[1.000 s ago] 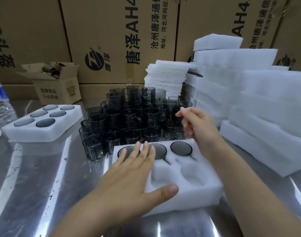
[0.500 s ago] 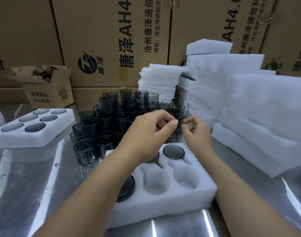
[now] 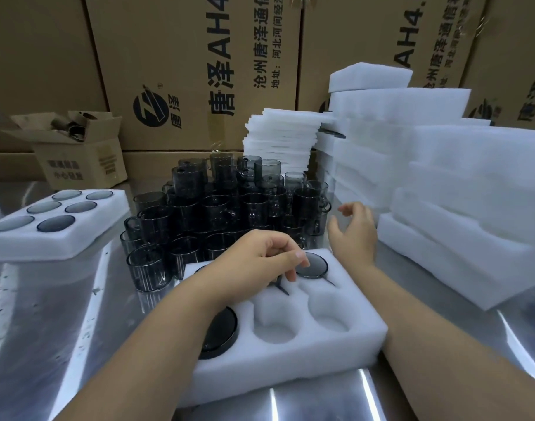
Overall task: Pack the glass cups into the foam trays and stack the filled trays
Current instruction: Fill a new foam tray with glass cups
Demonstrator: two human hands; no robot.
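Where the shiny metal tabletop [image 3: 47, 314] nears its front edge lies a soft white foam tray [image 3: 320, 344] with round pockets. Round smoky glass fills its near-left pocket [image 3: 220, 332] and far-right pocket [image 3: 313, 265]. Cylindrical glass cups [image 3: 229, 208] crowd behind it. The left hand [image 3: 260, 262], fingers curled, touches the far middle pocket; I cannot tell whether it grips anything. The right hand [image 3: 354, 232] hovers relaxed and empty beside the cups.

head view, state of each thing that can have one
near foam tray: part filled, two near pockets empty
left foam tray: all six pockets filled
loose glass cups: stacked, unpacked
small cardboard box: flaps open
right hand: open, empty
left hand: fingers curled over tray, grip unclear
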